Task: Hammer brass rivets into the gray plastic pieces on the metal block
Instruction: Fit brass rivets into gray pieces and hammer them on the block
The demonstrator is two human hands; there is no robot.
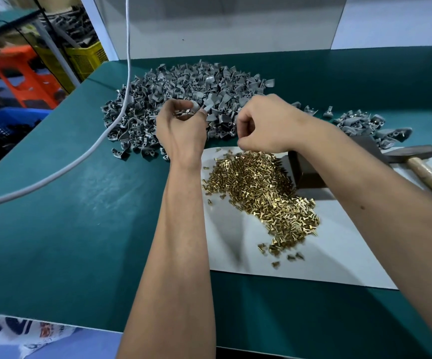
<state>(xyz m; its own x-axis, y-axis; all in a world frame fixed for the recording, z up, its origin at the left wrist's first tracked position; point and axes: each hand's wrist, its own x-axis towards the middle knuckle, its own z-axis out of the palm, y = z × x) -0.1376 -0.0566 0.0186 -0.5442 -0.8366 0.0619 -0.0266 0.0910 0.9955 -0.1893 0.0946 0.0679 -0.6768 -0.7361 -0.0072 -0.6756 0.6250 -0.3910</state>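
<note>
Gray plastic pieces (183, 92), brass-gold rivets (261, 190)

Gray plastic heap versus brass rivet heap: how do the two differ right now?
The gray plastic pieces lie on the bare green table, farther from the person; the brass rivets lie on white paper, nearer. The gray pieces are matte and larger; the rivets are shiny, gold and far smaller. The left hand holds gray pieces. Both are loose piles.

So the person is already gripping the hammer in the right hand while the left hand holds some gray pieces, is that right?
Not quite. In the head view the hammer lies untouched on the white sheet; the right hand is curled above the brass rivets. The left hand does hold gray pieces.
</note>
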